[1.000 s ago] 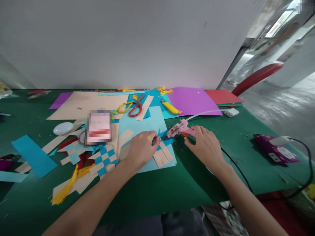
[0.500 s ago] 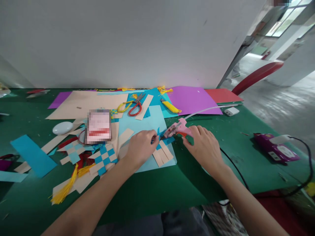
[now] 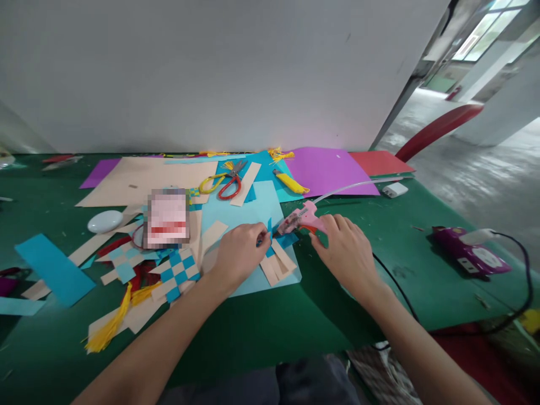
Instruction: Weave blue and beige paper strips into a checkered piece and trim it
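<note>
My right hand (image 3: 343,247) is wrapped round the handle of a pink hot glue gun (image 3: 297,218). Its nozzle points left, close to the fingers of my left hand (image 3: 242,250). That hand is closed in a pinch on a woven piece of blue and beige paper strips (image 3: 276,263), and part of the weave is hidden behind the fingers. A blue strip end sticks up by the fingertips. Underneath lies a light blue paper sheet (image 3: 242,211). A clear glue stick (image 3: 358,189) runs out of the gun's back.
Scissors (image 3: 228,183) and a yellow cutter (image 3: 291,181) lie behind my hands. To the left are checkered woven papers (image 3: 177,273), a yellow tassel (image 3: 110,323), a white oval object (image 3: 105,221) and a blue strip (image 3: 54,270). A purple power strip (image 3: 470,250) with a black cable sits right.
The view has shifted slightly. Both hands stay nearly in place, with the glue gun's nozzle still at the woven strips. A person at the upper right has gone out of view.
</note>
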Demonstrator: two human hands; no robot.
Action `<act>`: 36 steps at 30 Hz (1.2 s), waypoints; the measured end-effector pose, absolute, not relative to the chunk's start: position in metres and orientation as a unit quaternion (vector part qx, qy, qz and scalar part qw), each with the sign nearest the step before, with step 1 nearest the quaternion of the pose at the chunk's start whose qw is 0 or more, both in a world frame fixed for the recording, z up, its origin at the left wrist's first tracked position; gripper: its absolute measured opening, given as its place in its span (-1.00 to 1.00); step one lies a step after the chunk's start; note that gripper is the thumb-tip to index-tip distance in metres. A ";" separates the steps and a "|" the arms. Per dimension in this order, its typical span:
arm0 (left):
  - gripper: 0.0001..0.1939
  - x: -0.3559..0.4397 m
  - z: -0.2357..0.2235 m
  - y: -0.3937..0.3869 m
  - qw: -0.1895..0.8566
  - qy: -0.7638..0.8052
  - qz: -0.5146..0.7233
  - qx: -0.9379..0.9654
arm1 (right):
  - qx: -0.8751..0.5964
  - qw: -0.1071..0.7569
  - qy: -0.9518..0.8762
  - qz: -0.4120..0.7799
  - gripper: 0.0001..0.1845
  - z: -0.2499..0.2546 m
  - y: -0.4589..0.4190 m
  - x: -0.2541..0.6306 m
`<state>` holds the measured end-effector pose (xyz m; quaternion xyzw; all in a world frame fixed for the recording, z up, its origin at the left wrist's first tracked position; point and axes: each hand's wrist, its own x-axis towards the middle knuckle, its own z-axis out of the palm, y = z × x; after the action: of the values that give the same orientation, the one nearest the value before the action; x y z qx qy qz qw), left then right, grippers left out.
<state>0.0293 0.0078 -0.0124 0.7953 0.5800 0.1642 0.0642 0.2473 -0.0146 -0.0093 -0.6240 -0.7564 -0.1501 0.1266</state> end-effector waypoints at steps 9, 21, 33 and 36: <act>-0.85 0.029 -0.013 0.008 0.064 0.576 0.170 0.797 | -0.621 0.128 -0.760 -0.144 -0.83 -0.008 -0.017 0.246; -0.77 0.028 -0.008 0.005 0.091 0.550 0.176 0.812 | -0.684 0.170 -0.699 -0.123 -0.69 -0.008 -0.019 0.269; -0.75 0.015 -0.021 0.004 -0.039 0.397 0.105 0.911 | -0.730 0.155 -0.655 -0.119 -0.62 -0.024 -0.025 0.290; -0.75 0.016 -0.019 0.002 -0.048 0.386 0.081 0.918 | -0.726 0.176 -0.653 -0.121 -0.57 -0.028 -0.025 0.289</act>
<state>0.0156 0.0018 -0.0186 0.9178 0.3856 0.0814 -0.0475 0.2892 -0.0252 -0.0276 -0.7261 -0.6535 -0.1210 0.1764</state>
